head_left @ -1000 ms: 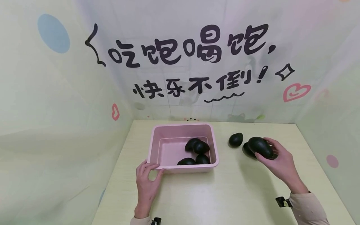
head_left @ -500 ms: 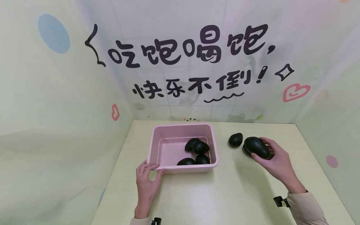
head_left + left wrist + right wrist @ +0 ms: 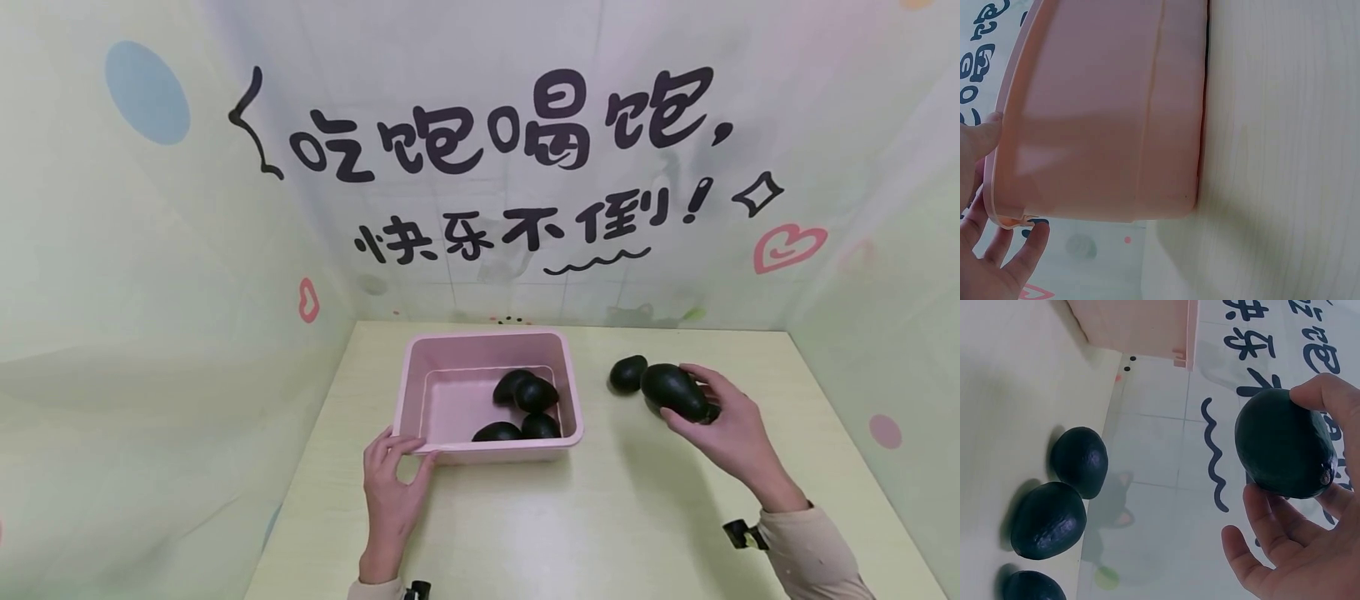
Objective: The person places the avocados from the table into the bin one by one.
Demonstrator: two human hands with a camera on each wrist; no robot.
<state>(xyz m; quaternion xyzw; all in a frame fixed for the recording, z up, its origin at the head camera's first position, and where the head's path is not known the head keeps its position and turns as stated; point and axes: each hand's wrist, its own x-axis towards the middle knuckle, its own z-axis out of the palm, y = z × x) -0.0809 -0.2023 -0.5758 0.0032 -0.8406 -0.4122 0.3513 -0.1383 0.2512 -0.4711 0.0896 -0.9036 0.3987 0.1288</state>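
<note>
Watching from my station, 12 o'clock being away from the person. Pink bin [image 3: 495,456] sits on the pale wooden table [image 3: 540,533]. Left hand [image 3: 393,479] pinches the bin's rim at its 8 o'clock corner, thumb on the near side, fingers over the edge. Right hand [image 3: 723,425] is off to the bin's 3 o'clock, pinching an avocado [image 3: 675,392] between thumb and fingertips, raised clear of the table.

Inside the bin I count four visible avocados: a pair [image 3: 536,393] overlapping toward 3 o'clock, one [image 3: 540,425] at 4, one [image 3: 497,431] at 6, partly cut off by the near wall. On the table, a loose avocado [image 3: 628,374] shows at the held one's 10 o'clock. The held one blocks most of what's under it from the head camera; the right wrist camera gives me three on the table, probably including that one, the lowest [image 3: 1034,587] cropped. Backdrop cloth [image 3: 480,50] with black writing stands at 12.
</note>
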